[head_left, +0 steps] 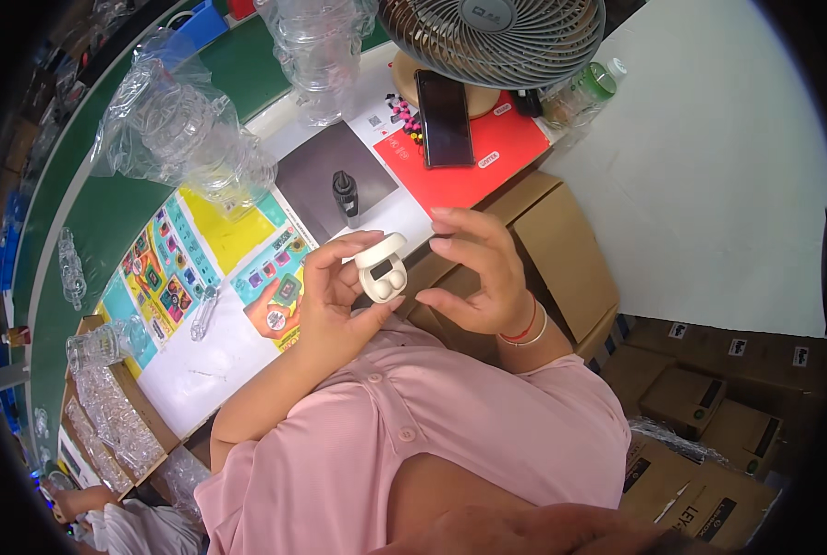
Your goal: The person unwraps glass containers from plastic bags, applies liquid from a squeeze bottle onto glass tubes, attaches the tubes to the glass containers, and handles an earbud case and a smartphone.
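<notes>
White case (382, 268) | left hand (332, 294) pinching it | right hand (481, 275) released beside | table (201, 370), cardboard boxes (561, 245)

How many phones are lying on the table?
1. A dark phone lies flat on the red mat below the fan, beyond the left hand and the white case it holds. Others may be hidden under the clutter.

left hand (332, 289) raised, fingers pinching, right hand (479, 275) open, fingers curled

cream case (382, 268); pink shirt (450, 435); red sheet (487, 157); black phone (444, 118).
</notes>
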{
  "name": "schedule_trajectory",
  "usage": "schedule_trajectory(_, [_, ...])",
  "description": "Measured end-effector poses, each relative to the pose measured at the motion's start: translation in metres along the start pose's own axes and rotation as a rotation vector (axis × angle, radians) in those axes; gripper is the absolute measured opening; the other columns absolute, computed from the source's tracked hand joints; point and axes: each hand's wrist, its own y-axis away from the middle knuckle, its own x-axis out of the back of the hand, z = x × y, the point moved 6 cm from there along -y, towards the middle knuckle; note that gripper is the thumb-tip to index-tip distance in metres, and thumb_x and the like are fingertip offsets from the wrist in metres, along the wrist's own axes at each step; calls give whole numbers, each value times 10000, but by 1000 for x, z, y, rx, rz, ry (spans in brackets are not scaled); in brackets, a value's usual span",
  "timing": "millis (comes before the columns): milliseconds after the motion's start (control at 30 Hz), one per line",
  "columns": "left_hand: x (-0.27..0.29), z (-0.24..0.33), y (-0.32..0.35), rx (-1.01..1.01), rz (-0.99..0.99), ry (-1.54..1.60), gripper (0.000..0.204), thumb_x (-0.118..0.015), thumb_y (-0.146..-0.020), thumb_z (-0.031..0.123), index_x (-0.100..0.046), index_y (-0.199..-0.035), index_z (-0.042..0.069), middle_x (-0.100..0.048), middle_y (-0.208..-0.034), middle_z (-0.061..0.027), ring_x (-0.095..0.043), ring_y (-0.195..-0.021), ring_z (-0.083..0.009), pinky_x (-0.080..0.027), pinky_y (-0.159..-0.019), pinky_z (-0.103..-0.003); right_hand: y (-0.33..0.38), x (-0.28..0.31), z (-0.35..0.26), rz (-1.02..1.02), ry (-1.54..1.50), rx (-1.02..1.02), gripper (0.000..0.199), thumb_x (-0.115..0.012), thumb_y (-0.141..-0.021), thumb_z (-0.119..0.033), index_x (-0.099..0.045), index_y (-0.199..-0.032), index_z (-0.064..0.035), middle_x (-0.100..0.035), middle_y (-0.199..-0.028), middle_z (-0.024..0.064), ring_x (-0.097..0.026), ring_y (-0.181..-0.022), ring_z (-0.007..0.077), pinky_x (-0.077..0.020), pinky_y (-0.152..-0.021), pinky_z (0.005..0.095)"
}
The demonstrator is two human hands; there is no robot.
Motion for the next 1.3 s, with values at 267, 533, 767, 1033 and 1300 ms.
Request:
schedule_trajectory(267, [-4,5,1,-56,-59,89,667,-648,-723,-145,-277,-1212,116,-412,-1268,-197,-468,-1208,-282,-484,-919,-353,3,-14,2,-62,-213,-59,670,-770,-716,-194,-443,-1275,-23,-452,-1322,193,-465,-1188,333,-347,-1014,458])
schedule_trajectory(533, [-6,1,5,12,-65,174,659,-680,-748,-74,-260,-1220,112,-417,-1267,-194,-457,-1220,-291,-463,-948,-373,1,-23,1,-131,-297,-72,728,-746,-748,-248,-370,-1328,-20,-448,-1343,171,-434,-1236,321,-267,-1068,488])
schedule_trajectory(767, [-4,-9,8,90,52,258,519,-678,-776,-45,-285,-1092,78,-441,-1219,-183,-530,-1077,-213,-483,-887,-323,0,-27,5,-208,-387,-100,712,-769,-717,-226,-428,-1299,-1,-523,-1260,184,-489,-1189,313,-311,-1047,486])
schedule_trajectory(1033, [-4,-24,11,426,-5,260,564,-621,-834,-11,-221,-1229,39,-431,-1256,-182,-530,-1106,-250,-461,-922,-330,22,-30,29,-215,-96,-79,423,-717,-694,-81,-604,-1101,-69,-618,-1087,82,-583,-995,279,-461,-883,391])
schedule_trajectory(1300, [15,-19,34,551,-323,-289,524,-656,-820,42,-400,-1275,-7,-505,-1246,-155,-541,-1130,-237,-418,-978,-348,49,56,202,353,479,-597,253,-660,-744,-50,-577,-983,-32,-638,-962,151,-624,-874,320,-502,-748,372])
